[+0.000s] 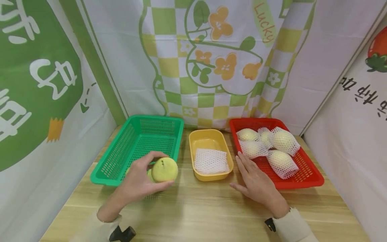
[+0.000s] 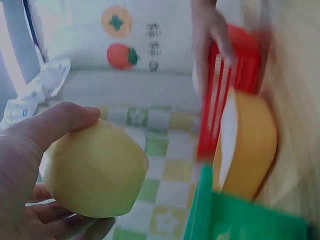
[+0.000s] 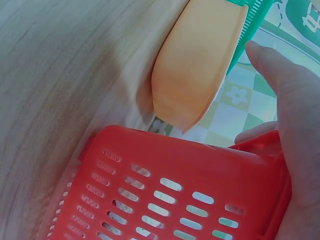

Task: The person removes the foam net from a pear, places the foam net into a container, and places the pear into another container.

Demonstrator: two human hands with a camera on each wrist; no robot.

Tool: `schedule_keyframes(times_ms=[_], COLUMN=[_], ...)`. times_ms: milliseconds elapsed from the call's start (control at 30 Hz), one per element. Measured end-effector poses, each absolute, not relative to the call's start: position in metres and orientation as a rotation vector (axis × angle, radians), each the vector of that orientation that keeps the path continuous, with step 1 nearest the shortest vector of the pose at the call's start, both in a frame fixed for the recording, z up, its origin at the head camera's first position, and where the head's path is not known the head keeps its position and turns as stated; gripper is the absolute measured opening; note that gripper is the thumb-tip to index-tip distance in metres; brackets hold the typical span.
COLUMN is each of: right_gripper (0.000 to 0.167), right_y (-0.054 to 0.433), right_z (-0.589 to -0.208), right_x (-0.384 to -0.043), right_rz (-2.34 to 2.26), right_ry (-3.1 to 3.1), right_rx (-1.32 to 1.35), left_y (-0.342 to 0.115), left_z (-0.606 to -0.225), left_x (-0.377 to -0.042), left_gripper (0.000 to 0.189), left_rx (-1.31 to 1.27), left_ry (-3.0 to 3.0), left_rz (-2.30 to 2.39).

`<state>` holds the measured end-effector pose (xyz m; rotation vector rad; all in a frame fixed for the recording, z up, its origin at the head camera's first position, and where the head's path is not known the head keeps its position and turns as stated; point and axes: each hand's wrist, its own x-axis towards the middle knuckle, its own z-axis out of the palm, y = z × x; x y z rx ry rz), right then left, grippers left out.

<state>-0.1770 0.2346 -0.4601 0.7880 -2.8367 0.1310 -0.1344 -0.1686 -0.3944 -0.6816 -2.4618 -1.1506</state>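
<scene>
My left hand (image 1: pixel 137 178) holds a round yellow-green pear (image 1: pixel 165 170) between thumb and fingers, raised over the front right corner of the green basket (image 1: pixel 99 171). The pear is bare, its short stem facing up in the head view. Behind the hand, more yellow-green fruit (image 1: pixel 149 174) shows in the basket, mostly hidden. My right hand (image 1: pixel 257 181) lies with straight fingers along the near left rim of the red basket (image 1: pixel 302 183), holding nothing. Several pale fruits in white foam nets (image 1: pixel 284 141) lie in that basket.
Between the baskets stands a yellow tub (image 1: pixel 211 176) with flat white foam nets (image 1: pixel 211 161) in it. All three containers are on a wooden table (image 1: pixel 205 215). A checked cloth (image 1: pixel 205 101) hangs behind, and printed white panels (image 1: pixel 356 141) close off the sides.
</scene>
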Motion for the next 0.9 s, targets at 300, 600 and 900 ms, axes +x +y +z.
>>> schedule_keyframes(times_ms=[300,600,900], right_gripper=[0.101,0.1,0.1], right_y=[0.235,0.235,0.234], right_z=[-0.462,-0.461,-0.461], right_x=[-0.175,-0.177,-0.177], right_rz=[0.137,0.107,0.113], right_ry=[-2.857,-2.844,-2.845], right_rx=[0.755,0.761,0.756], left_y=[-0.245,-0.301,-0.319], left_z=[-0.38,-0.392,-0.408], left_x=[-0.168,-0.19,-0.206], left_gripper=[0.065,0.07,0.066], left_rx=[-0.384,-0.264,-0.47], left_ry=[-2.58,-2.77,-2.862], left_rz=[-0.946,-0.925,-0.651])
